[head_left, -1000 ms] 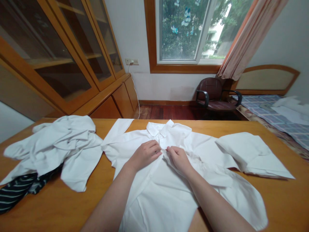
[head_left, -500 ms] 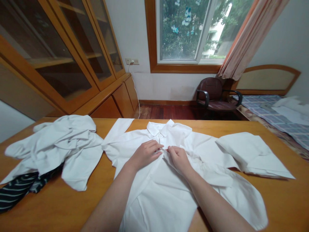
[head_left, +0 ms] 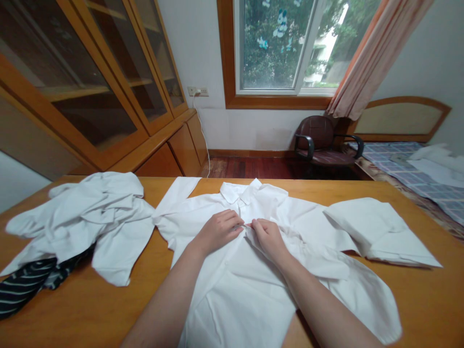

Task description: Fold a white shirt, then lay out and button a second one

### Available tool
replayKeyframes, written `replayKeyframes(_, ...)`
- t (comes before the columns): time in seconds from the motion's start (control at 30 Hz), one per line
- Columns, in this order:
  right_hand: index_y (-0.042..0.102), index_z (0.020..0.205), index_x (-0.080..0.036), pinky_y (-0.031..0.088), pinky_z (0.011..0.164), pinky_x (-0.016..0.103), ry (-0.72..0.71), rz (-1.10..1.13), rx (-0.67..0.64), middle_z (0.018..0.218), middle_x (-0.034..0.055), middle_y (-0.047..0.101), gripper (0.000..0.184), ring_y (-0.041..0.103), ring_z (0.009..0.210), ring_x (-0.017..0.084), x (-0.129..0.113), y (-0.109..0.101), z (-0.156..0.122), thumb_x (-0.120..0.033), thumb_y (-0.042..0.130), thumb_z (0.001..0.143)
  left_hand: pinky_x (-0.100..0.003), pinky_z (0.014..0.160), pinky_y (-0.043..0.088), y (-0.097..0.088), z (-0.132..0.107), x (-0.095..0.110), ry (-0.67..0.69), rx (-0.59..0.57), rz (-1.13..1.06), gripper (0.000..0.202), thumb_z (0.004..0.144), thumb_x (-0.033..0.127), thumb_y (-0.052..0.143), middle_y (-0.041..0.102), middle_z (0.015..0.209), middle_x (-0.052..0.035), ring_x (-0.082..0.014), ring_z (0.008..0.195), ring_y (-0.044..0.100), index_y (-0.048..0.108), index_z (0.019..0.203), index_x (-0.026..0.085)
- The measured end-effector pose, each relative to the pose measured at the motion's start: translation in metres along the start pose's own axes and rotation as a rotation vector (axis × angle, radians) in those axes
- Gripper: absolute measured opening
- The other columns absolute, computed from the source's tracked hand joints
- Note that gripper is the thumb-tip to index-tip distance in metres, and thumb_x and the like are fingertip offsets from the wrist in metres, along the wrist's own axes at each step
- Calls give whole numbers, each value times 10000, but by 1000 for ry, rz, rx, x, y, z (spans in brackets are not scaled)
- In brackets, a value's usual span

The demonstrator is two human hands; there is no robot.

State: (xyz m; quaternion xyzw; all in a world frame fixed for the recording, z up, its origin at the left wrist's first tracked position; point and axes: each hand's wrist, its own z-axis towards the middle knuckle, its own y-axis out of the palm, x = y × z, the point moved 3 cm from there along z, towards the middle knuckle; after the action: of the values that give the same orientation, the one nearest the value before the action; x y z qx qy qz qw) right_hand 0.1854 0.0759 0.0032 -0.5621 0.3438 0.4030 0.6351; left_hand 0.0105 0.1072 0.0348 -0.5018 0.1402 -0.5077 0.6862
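A white collared shirt lies spread on the wooden table, its collar toward the far edge and its front facing up. Below the collar, my left hand is closed on the front edge of the shirt, fingertips pinched together. My right hand grips the other side of the shirt front, thumb and fingers holding a raised fold of cloth. The fingertips of both hands nearly meet over the front opening. Any button between them is hidden. The shirt's cloth is bunched to the right of my right forearm.
A crumpled white garment lies on the left of the table, with a black striped cloth partly under it. On the right sits a folded white garment. Beyond the table are a glass-door cabinet, an armchair and a bed.
Hardly anything differs. Both hands stay at the shirt front, with only a slight shift of the fingertips.
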Motion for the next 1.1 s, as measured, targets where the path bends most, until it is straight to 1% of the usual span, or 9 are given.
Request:
replayKeyframes(0.2,725,675,-179,351,639,245,-2,8,-2,590,7,578,481,506,605,147,-1,-1,0,-380,400,967,-289,724,471,-2,1,1,19,-12,15,93,951,217,576,644,847,-38,-164,823,610,643,891,192)
replayKeyframes(0.4,743,680,-167,359,639,245,25,25,-3,609,18,625,490,534,620,154,1,-1,0,-389,408,960,-283,713,456,-1,0,0,33,-45,30,168,973,239,545,637,834,-38,-158,806,596,634,840,187)
replayKeyframes(0.6,754,697,-163,372,648,248,33,22,-6,639,30,667,491,570,645,161,0,-1,0,-388,402,955,-285,696,451,-2,2,2,57,-22,39,201,980,231,524,629,795,-37,-157,772,587,636,820,185)
replayKeyframes(0.87,720,643,-164,365,627,254,25,-17,-16,616,32,646,496,567,626,162,-7,-3,1,-386,406,957,-277,665,432,-3,2,3,48,-21,82,178,964,193,528,608,774,-27,-150,741,573,606,804,184)
replayKeyframes(1.1,600,550,-192,362,612,254,27,-16,-30,579,28,616,477,551,603,162,-15,-6,0,-406,418,936,-278,667,432,-5,2,4,50,26,76,156,951,167,528,616,774,-26,-150,737,576,604,816,182)
